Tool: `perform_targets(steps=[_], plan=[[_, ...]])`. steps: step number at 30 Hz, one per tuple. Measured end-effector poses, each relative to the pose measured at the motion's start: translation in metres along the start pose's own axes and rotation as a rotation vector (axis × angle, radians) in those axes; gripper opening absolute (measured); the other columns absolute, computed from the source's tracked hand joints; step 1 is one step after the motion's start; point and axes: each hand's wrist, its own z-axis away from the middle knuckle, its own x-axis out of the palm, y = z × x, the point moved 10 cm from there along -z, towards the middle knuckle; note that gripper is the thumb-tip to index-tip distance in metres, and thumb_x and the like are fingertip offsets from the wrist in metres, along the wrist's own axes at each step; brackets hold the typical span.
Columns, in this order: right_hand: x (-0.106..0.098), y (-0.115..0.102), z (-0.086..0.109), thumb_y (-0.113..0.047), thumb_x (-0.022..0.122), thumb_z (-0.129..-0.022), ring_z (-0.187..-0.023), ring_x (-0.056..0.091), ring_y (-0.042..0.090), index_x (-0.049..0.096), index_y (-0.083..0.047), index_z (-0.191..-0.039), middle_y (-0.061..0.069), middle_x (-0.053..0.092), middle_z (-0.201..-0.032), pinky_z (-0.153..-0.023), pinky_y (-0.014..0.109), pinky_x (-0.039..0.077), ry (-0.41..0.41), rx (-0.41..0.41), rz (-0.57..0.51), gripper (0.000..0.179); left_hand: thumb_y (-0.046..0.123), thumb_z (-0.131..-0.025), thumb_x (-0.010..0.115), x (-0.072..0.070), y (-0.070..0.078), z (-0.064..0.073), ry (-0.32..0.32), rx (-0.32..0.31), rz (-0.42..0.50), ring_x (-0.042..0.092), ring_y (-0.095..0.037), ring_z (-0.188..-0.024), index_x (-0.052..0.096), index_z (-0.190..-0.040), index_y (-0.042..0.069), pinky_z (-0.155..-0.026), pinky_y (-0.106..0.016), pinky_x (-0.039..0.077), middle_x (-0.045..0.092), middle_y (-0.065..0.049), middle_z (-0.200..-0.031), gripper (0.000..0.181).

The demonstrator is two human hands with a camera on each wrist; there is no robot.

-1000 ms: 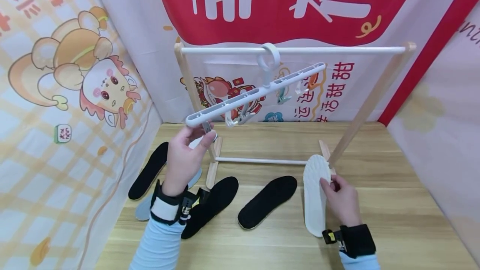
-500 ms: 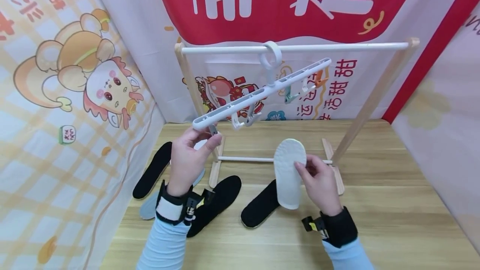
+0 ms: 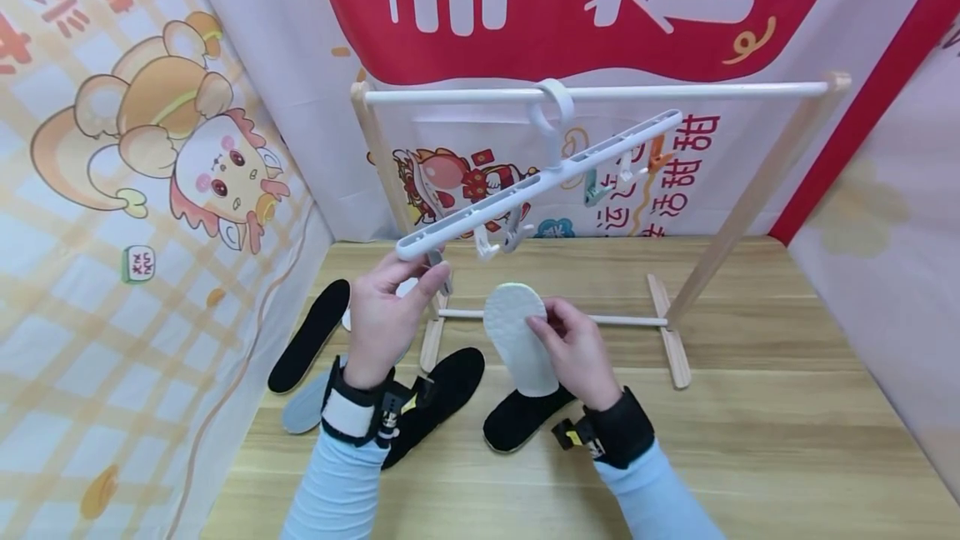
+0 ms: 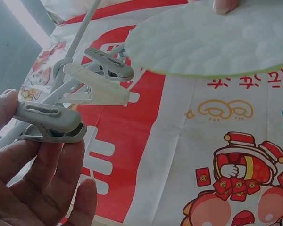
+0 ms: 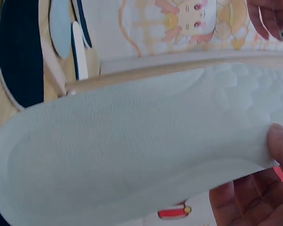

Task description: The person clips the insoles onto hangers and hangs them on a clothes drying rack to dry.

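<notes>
My left hand (image 3: 386,315) pinches a grey clip (image 4: 49,125) between thumb and fingers, below the left end of a pale hanger (image 3: 480,211). In the left wrist view the clip's tips sit close together. A white clip (image 4: 96,89) and another grey clip (image 4: 108,65) are behind it. My right hand (image 3: 581,352) holds a whitish insole (image 3: 516,332) by its right edge, thumb on the quilted face. The insole is raised, its wide end up, to the right of the left hand. Its lower end overlaps a black insole (image 3: 517,423) on the table in the head view.
The hanger hangs by its ring from the white rail (image 3: 690,92) of a wooden rack (image 3: 750,198). Green (image 3: 595,190) and orange clips (image 3: 660,157) are toward its right end. Black insoles (image 3: 442,390) and a grey insole (image 3: 306,405) lie on the table (image 3: 780,440) at left.
My right hand has carried the whitish insole left from the table's right side toward the hanger's left end. The left hand stays on the grey clip, and the hanger shifts slightly in view.
</notes>
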Motion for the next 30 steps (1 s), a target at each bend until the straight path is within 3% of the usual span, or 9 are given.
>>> perform_targets(steps=[13,30], plan=[[0.029,-0.018,-0.006,-0.01,0.067,-0.095,-0.073,0.058,0.014,0.068,-0.006,-0.105,0.002,0.066,-0.088,-0.063,0.029,0.053,-0.068,-0.075,0.003,0.011,0.012,-0.09,0.074,0.003,-0.005,-0.001,-0.018,-0.025,0.021,0.066,-0.019,-0.108,0.076,-0.107,0.001,-0.088,-0.03,0.054,0.072,-0.003,-0.113,0.02],[0.041,-0.028,-0.01,-0.011,0.066,-0.096,-0.073,0.057,0.014,0.068,-0.006,-0.105,0.002,0.064,-0.086,-0.064,0.029,0.052,-0.115,-0.081,-0.036,0.01,0.009,-0.094,0.069,0.006,-0.012,-0.004,-0.057,-0.07,0.082,0.067,-0.021,-0.105,0.076,-0.107,0.0,-0.088,-0.032,0.054,0.072,-0.008,-0.112,0.018]])
